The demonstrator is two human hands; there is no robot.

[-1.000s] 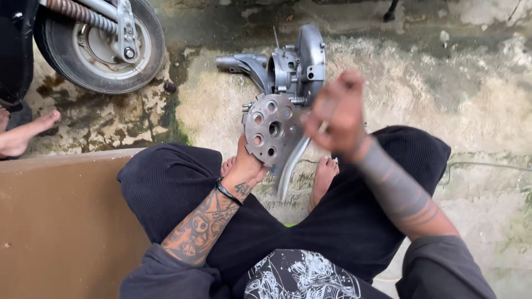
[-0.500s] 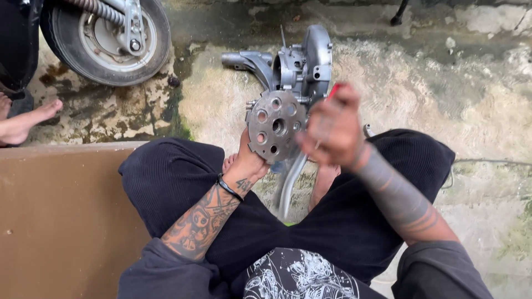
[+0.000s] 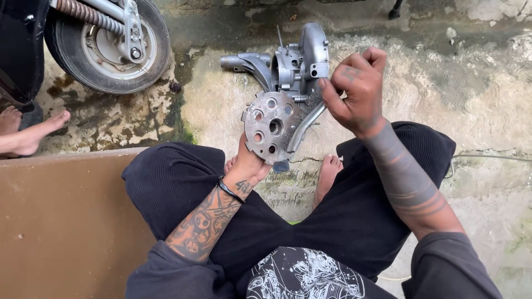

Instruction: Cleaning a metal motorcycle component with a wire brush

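My left hand grips the lower edge of a round grey metal disc with several holes. The disc stands upright against a silver engine casing on the ground between my bare feet. A curved metal arm runs down from the casing behind the disc. My right hand hovers just right of the casing, its back toward me and its fingers curled. The thumb reaches toward the casing's right side. The palm is hidden, so I see nothing in it.
A scooter wheel with a spring strut stands at the top left. Another person's bare foot rests at the left edge. A brown board lies at my left knee. A thin cable crosses the mossy concrete on the right.
My right hand, blurred with motion before, has risen slightly up and right and now holds still beside the casing. My left hand keeps its hold on the disc.
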